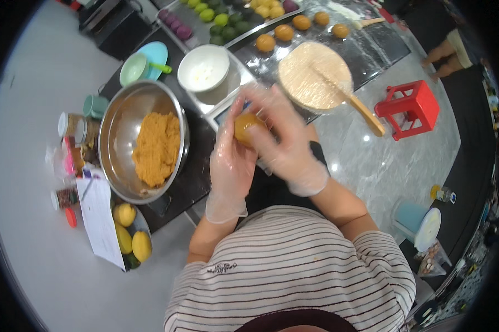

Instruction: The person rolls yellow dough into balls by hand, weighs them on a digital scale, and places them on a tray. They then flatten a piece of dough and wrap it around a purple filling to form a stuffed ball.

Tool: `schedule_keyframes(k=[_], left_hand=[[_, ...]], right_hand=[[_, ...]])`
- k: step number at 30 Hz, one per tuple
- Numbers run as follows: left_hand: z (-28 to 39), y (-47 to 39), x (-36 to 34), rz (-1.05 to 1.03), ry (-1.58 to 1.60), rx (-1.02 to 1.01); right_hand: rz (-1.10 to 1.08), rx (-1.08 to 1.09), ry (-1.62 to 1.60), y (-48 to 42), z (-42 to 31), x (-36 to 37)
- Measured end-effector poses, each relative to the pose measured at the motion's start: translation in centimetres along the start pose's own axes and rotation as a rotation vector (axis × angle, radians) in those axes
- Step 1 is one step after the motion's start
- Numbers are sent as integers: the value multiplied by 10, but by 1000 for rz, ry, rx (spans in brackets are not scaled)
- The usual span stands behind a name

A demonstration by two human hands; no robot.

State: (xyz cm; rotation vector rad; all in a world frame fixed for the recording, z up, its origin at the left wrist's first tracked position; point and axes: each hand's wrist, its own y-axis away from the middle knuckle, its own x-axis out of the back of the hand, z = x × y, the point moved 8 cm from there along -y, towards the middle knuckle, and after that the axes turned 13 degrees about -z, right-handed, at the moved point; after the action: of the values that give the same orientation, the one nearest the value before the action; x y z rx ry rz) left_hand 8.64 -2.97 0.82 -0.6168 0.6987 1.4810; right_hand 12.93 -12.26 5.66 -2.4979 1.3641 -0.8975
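Note:
A smooth orange-brown ball (244, 130), apparently dough, sits between my two hands in clear plastic gloves. My left hand (232, 166) cups it from the left and below. My right hand (284, 141) is blurred and curls over it, the thumb lying against the ball. Just beyond my hands is a kitchen scale (220, 114), its front partly hidden by my fingers. A white bowl (204, 68) with some white content stands on its steel plate. To the left, a large steel mixing bowl (116, 120) holds a crumbly orange mass (157, 149).
Several similar balls (284, 32) line the dark table behind a plastic-wrapped round dish (316, 74) with a wooden-handled tool (365, 114). A metal tray (195, 35) bears colored balls. Yellow fruit (141, 245) and paper (96, 216) lie left. A red stool (419, 108) and another person's legs (444, 58) are right.

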Motion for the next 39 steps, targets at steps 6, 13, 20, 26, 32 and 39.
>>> schedule_keyframes(k=[6,13,20,26,32,39], left_hand=[[-23,-10,23,-103,184,64],[-35,-19,20,-101,167,60],[-19,-16,16,-176,209,-44],[-24,-24,21,-150,281,69],[-28,-17,22,-165,214,76],[-17,-17,5,-171,221,9]], right_hand=[[-126,39,-103,-7,26,-9],[-410,-64,108,-21,33,-25],[50,95,107,-3,-1,-1],[-59,253,-77,-9,-3,-10],[-238,127,325,-3,6,-19],[-118,52,195,1,10,-18]])
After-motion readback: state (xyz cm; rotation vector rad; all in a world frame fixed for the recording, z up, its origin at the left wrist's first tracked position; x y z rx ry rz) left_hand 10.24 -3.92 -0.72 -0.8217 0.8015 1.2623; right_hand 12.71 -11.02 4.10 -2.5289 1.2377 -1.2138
